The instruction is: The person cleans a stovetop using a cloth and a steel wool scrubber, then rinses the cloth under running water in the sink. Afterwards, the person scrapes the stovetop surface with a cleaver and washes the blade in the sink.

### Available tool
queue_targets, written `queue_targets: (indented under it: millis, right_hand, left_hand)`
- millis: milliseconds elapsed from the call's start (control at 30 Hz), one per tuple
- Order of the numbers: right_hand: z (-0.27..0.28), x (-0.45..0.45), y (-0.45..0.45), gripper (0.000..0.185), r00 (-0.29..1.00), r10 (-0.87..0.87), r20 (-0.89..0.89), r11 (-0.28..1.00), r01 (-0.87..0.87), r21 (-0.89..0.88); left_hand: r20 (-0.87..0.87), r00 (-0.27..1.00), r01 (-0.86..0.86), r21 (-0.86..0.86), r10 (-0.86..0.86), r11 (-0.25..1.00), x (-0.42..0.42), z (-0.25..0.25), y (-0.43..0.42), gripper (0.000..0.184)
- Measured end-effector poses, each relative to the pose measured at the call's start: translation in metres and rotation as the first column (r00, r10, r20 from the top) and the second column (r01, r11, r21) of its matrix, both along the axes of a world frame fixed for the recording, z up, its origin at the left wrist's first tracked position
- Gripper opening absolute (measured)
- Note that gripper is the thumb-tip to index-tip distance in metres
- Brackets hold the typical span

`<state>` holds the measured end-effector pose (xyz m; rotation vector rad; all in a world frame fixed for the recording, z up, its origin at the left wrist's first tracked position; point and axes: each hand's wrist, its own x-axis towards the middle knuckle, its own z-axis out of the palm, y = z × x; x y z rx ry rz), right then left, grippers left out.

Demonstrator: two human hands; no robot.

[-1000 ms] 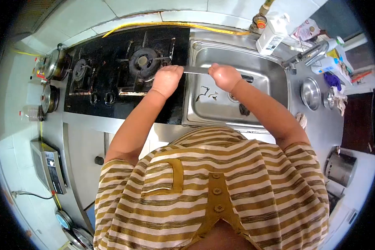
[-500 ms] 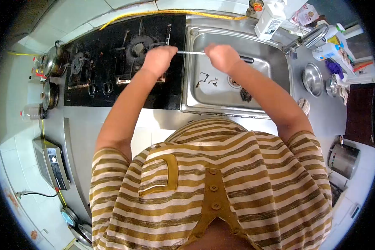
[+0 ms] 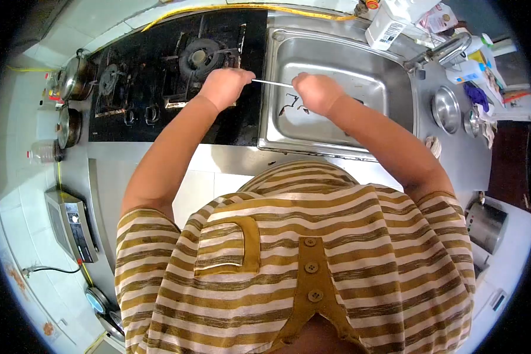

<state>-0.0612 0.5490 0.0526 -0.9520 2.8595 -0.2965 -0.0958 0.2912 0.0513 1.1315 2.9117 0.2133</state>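
Note:
A thin pale strip (image 3: 274,83) spans the gap between my two hands, stretched straight and sloping slightly down to the right. My left hand (image 3: 225,88) is closed on its left end, above the right side of the black gas stove (image 3: 221,127). Over the steel sink (image 3: 398,97), my right hand (image 3: 318,94) grips the other end. I cannot tell what the strip is made of. Dark scraps (image 3: 288,105) lie on the sink floor, partly covered by my right hand. My right forearm hides more of the basin.
A faucet (image 3: 433,56), a white jug (image 3: 386,29) and a steel bowl (image 3: 446,110) stand around the sink. Pots (image 3: 69,127) line the stove's left side. A yellow hose (image 3: 248,6) runs along the back wall.
Both hands have come slightly nearer my body, the right one more. The strip was almost level and now tilts down to the right. The camera view has shifted a little.

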Motion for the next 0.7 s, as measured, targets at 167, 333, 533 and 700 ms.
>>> queue_targets:
  millis: [167,333,533,700]
  right_hand:
    - [0.004,0.021,-0.008,0.014,0.994,-0.056,0.099,0.994,0.046,0.100]
    - [0.009,0.043,-0.007,0.014,0.996,0.023,0.086,0.997,-0.029,0.070]
    - [0.018,0.061,-0.006,0.015,0.994,0.043,0.098,0.992,-0.053,0.110]
    - [-0.001,0.057,0.010,0.014,0.998,0.056,0.033,0.998,-0.057,0.013]
  left_hand:
    - [-0.020,0.999,0.026,-0.006,-0.026,1.000,0.022,-0.003,-0.006,0.026]
    - [-0.025,1.000,0.013,0.054,-0.011,0.998,0.050,-0.003,-0.007,0.023]
    - [-0.105,0.994,0.004,0.109,0.008,0.994,0.083,-0.008,-0.009,0.019]
    - [-0.001,0.983,-0.178,0.182,0.181,0.967,0.099,0.009,0.002,0.034]
